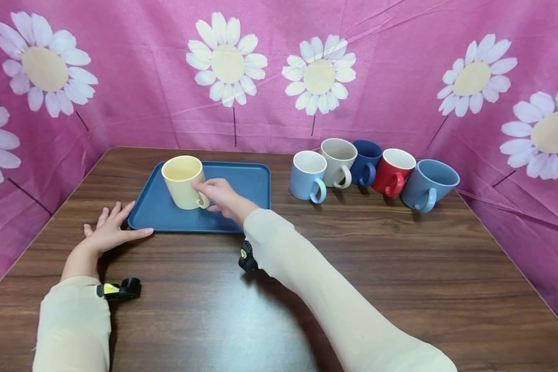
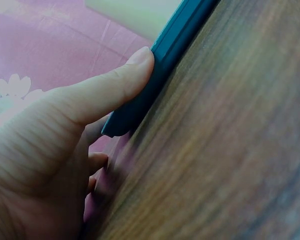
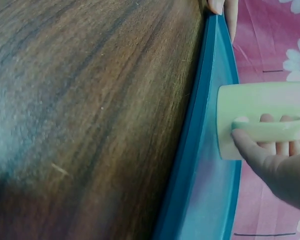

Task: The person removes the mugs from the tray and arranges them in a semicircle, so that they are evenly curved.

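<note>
A pale yellow mug stands upright on the left part of a blue rectangular tray. My right hand grips the mug by its handle; in the right wrist view the fingers curl through the handle, with the thumb along its lower end. At the tray's front left corner, my left hand is spread out. Its thumb lies against the tray's front edge in the left wrist view, while the other fingers extend along the left side, partly hidden behind the tray.
To the right of the tray stand several mugs: a light blue mug, a beige mug, a dark blue mug, a red mug and a grey-blue mug. A pink flowered cloth hangs behind the wooden table.
</note>
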A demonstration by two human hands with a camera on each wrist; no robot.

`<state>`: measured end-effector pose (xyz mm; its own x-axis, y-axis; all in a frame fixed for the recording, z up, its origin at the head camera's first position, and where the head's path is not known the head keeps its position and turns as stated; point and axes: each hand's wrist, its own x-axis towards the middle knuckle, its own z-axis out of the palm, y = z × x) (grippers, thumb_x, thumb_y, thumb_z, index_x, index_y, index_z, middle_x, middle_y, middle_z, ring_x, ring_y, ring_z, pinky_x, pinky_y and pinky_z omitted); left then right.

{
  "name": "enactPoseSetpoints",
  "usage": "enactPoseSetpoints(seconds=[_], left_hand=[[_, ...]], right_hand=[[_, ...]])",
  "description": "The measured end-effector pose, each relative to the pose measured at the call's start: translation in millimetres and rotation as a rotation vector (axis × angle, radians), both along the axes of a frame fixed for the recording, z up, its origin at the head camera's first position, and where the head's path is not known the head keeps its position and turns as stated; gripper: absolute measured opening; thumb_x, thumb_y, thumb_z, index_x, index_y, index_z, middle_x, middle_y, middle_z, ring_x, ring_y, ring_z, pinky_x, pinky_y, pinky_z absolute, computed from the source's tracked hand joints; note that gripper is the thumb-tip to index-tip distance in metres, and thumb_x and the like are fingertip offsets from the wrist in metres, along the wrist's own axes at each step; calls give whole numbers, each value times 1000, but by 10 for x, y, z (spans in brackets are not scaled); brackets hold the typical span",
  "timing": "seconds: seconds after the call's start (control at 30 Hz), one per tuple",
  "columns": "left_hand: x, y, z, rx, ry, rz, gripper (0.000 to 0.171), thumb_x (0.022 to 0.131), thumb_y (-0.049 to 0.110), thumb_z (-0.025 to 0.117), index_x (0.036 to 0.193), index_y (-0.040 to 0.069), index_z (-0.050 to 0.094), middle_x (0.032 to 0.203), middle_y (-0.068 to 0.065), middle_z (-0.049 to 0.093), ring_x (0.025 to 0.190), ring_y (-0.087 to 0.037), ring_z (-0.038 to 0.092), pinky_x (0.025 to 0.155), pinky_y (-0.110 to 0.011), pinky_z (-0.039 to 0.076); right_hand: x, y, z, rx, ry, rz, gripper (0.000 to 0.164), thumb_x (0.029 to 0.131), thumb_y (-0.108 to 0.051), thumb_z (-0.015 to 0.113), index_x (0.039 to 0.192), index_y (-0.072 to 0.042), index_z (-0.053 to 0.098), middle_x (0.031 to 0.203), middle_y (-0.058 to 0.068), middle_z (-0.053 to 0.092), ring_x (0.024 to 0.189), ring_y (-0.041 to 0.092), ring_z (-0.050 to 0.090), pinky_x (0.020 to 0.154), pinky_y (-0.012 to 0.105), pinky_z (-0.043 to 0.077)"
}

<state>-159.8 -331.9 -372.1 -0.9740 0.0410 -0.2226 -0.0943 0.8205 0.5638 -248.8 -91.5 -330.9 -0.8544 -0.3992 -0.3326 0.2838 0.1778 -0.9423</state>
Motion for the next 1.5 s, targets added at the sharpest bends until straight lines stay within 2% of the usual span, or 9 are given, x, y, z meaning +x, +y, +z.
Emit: enactPoseSetpoints(seconds=[0.13,0.33,0.5,0.73,0.97,1.2,1.5], left_hand=[[4,9,3,1,0,-1,97,75,51,57,138,10,-5,134,-31,-14,117,-42,-25,73,-70,-16],[9,12,10,-1,-3,-4,97,76,51,57,138,10,-5,134,-31,-14,117,-43,-25,73,-70,-16],[14,10,9,2,-2,-1,97,76,51,57,138,9,-5,134,-31,-14,117,-43,-25,73,-70,-16],[14,16,11,11,-2,1,97,76,51,57,138,10,-6,134,-31,-14,117,-42,-25,74,-69,-17],[3,10,3,3,-4,-3,97,76,50,56,138,10,-6,134,-31,-14,117,-43,-26,74,-70,-16],[-9,18,3,-7,-4,-5,96,76,51,56,138,9,-6,134,-31,-15,117,-43,-25,74,-70,-15],[7,12,9,1,2,-1,98,75,51,57,138,11,-5,135,-30,-15,117,-41,-26,74,-69,-17]], right_hand=[[36,29,10,57,32,-11,32,85,-27,55,85,5,62,65,9,52,68,17,53,74,43,45],[62,86,28,117,66,9,29,87,-23,52,84,3,64,54,5,42,60,16,49,71,41,45],[66,144,39,128,92,17,27,87,-19,52,82,5,64,51,3,41,55,16,46,68,41,44],[97,252,79,157,127,4,27,86,-20,54,80,4,65,51,5,44,54,16,47,63,39,47],[126,338,98,113,79,-15,25,85,-18,55,80,4,65,52,6,44,52,15,44,54,33,43],[158,439,109,84,60,-18,23,85,-19,55,78,0,66,53,7,45,57,16,47,64,41,48],[224,661,162,33,28,-30,23,86,-16,55,82,5,62,55,7,45,58,14,47,70,46,46]])
